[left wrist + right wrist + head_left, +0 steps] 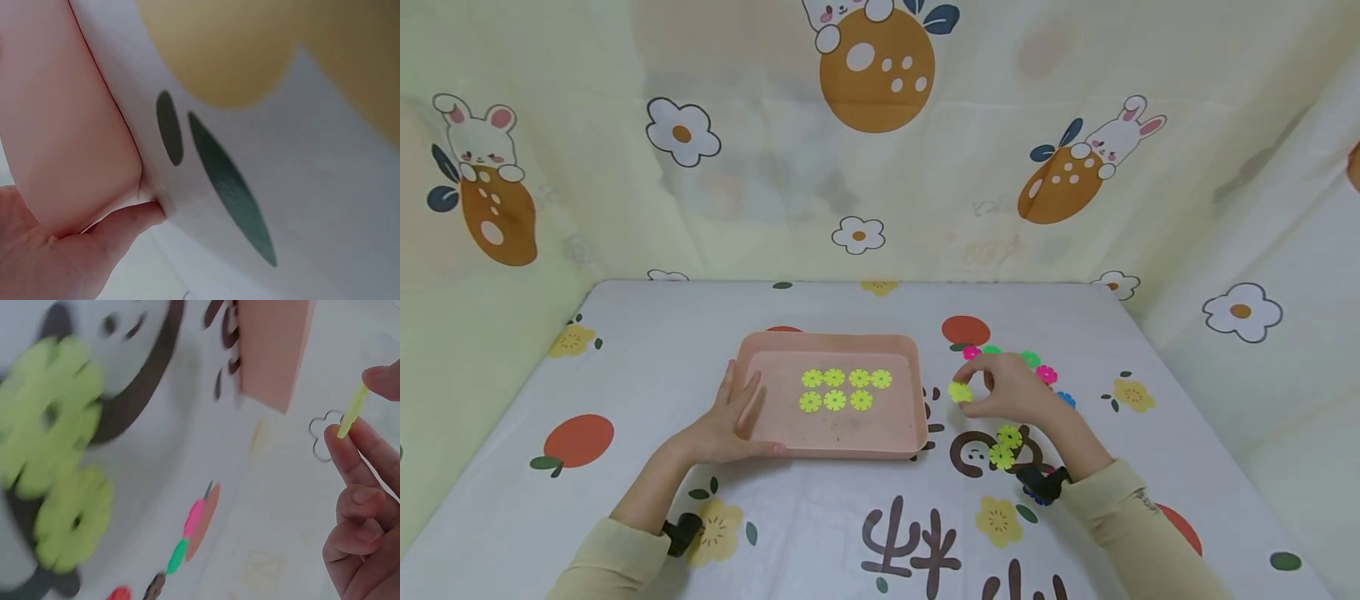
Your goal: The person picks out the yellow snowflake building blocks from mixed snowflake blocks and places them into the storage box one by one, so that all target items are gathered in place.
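Observation:
My right hand [1011,387] pinches a yellow notched plastic disc [959,392] between thumb and fingertips, just right of the pink tray [850,437]. Seen edge-on in the right wrist view, the disc [354,411] is thin, and the other fingers curl below it. Inside the tray lie several matching yellow discs [835,401] in two rows. My left hand [721,425] rests around the tray's near left corner, fingers spread along the left side and thumb along the front. The left wrist view shows that thumb [128,228] by the corner; the remaining fingers are hidden there.
Two more yellow discs [1006,448] lie on the printed tablecloth [805,517] below my right forearm. Pink, green and blue discs [1047,374] form a line behind my right hand, partly covered by it. A patterned curtain [760,192] hangs behind the table.

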`<state>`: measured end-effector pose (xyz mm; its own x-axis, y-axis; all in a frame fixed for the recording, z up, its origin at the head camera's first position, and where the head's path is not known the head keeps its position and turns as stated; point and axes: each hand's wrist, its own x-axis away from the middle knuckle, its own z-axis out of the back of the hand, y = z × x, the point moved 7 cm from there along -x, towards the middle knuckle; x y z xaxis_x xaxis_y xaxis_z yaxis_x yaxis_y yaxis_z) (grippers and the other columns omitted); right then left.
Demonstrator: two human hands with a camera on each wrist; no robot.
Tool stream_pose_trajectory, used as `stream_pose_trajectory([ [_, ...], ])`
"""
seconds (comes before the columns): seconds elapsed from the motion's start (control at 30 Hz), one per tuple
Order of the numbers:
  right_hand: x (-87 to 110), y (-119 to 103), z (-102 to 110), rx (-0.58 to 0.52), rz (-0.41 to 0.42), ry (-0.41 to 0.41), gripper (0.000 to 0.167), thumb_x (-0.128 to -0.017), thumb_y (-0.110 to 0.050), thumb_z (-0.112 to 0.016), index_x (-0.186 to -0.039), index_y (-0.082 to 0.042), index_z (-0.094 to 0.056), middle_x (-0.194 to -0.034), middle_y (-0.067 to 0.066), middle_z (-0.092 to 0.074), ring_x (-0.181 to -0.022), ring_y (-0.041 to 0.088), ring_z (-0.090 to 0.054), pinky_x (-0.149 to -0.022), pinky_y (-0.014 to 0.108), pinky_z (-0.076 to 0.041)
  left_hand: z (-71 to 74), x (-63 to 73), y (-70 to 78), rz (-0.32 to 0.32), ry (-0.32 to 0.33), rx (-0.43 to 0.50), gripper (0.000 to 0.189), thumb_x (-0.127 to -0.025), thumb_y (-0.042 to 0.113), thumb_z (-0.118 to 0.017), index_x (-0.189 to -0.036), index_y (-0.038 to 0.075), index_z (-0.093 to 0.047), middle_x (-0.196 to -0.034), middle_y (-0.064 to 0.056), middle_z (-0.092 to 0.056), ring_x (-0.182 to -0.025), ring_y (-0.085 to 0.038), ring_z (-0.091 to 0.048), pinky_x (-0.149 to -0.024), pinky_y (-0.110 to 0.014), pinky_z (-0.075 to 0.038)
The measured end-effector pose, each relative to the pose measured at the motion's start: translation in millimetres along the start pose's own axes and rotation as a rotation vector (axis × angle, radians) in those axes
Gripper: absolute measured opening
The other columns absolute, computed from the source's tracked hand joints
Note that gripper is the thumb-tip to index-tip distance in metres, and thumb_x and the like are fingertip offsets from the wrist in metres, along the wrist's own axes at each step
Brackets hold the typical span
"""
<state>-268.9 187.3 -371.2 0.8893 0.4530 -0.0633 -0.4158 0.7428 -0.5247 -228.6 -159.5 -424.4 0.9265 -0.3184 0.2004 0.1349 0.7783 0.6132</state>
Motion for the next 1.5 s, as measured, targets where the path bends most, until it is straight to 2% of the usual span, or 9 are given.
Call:
stream_pose_trajectory([
  [0.3, -21.9, -20.4, -17.2, -0.056, 0.065, -0.009, 0.028, -0.067, -0.017, -0.078, -0.093, -0.01, -0.069, -0.083, -0.005, -0.062, -0.061, 0.016, -0.045, -0.049, 0.027, -0.041, -0.9, -1.8, -1.6, -0.01, -0.004, 0.015, 0.115, -0.069, 0.056, -0.071, -0.147, 0.006, -0.004, -0.144, -0.024, 0.027, -0.132, -0.05, 0.007, -0.095, -0.068, -0.02],
  [0.47, -32.3, -23.9, -28.4, -0.077, 0.049, -0.029, 0.033, -0.067, -0.022, -0.08, -0.095, -0.01, -0.069, -0.084, -0.006, -0.062, -0.063, 0.016, -0.044, -0.049, 0.026, -0.039, -2.1, -2.3, -3.3, -0.005, -0.01, 0.012, 0.115, -0.069, 0.056, -0.071, -0.147, 0.007, -0.003, -0.144, -0.023, 0.028, -0.131, -0.05, 0.006, -0.095, -0.068, -0.02],
  [0.77, -50.0, -37.2, -45.7, -0.09, 0.044, -0.083, 0.031, -0.067, -0.018, -0.08, -0.094, -0.01, -0.069, -0.085, -0.005, -0.063, -0.068, 0.021, -0.048, -0.055, 0.026, -0.04, -2.3, -1.5, -0.9, -0.003, -0.016, 0.023, 0.115, -0.069, 0.056, -0.071, -0.147, 0.007, -0.004, -0.144, -0.023, 0.028, -0.132, -0.049, 0.007, -0.095, -0.068, -0.02],
  [0.97, -58.7, -37.5, -59.3, -0.084, 0.005, -0.108, 0.032, -0.066, -0.023, -0.081, -0.094, -0.012, -0.07, -0.088, -0.006, -0.064, -0.066, 0.016, -0.045, -0.055, 0.027, -0.039, -2.9, -2.5, -2.3, -0.002, -0.019, 0.021, 0.115, -0.069, 0.057, -0.071, -0.147, 0.007, -0.003, -0.144, -0.023, 0.028, -0.131, -0.05, 0.006, -0.095, -0.068, -0.02],
  [1.23, -67.0, -34.2, -71.5, -0.027, -0.06, -0.146, 0.029, -0.067, -0.023, -0.079, -0.093, -0.014, -0.07, -0.09, -0.006, -0.064, -0.084, 0.019, -0.053, -0.067, 0.028, -0.046, -2.1, -3.4, -4.8, 0.004, -0.011, 0.014, 0.115, -0.068, 0.056, -0.071, -0.147, 0.007, -0.004, -0.144, -0.023, 0.027, -0.132, -0.049, 0.006, -0.095, -0.067, -0.02],
  [1.5, -71.3, -27.0, -83.3, 0.024, -0.118, -0.199, 0.03, -0.065, -0.022, -0.082, -0.092, -0.014, -0.07, -0.082, -0.006, -0.061, -0.074, 0.015, -0.052, -0.06, 0.025, -0.046, -3.0, -4.1, -5.7, 0.009, -0.011, 0.004, 0.115, -0.069, 0.057, -0.071, -0.147, 0.007, -0.004, -0.145, -0.022, 0.027, -0.132, -0.048, 0.007, -0.095, -0.067, -0.02],
])
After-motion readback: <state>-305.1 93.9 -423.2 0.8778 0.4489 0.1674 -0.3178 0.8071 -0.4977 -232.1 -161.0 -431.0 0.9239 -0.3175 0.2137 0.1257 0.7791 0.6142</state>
